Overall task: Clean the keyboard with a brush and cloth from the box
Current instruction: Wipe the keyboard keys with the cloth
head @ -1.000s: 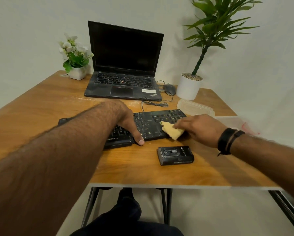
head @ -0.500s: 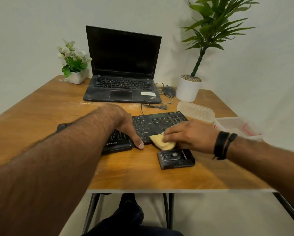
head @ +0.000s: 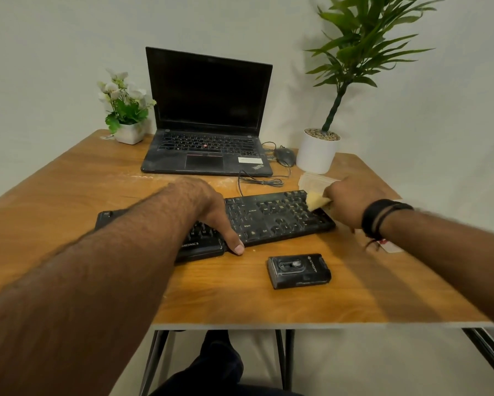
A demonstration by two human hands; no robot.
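Note:
A black keyboard [head: 271, 218] lies across the middle of the wooden table [head: 68, 190]. My left hand [head: 208, 208] rests on its middle keys, thumb hooked over the front edge, holding it in place. My right hand [head: 350, 200] grips a small yellow cloth [head: 316, 200] and presses it on the keyboard's far right end. A black wristband sits on my right wrist. The clear plastic box is mostly hidden behind my right forearm; its lid [head: 314, 180] lies behind the keyboard. No brush is in sight.
A dusty black laptop [head: 208, 132] stands open at the back, with a wired mouse [head: 284, 156] and cable beside it. A white flower pot [head: 129, 132] sits back left, a tall potted plant [head: 318, 151] back right. A small black device [head: 298, 270] lies near the front edge.
My right hand has swept the cloth from the keyboard's front middle edge to its far right end. My left hand has stayed put on the keys.

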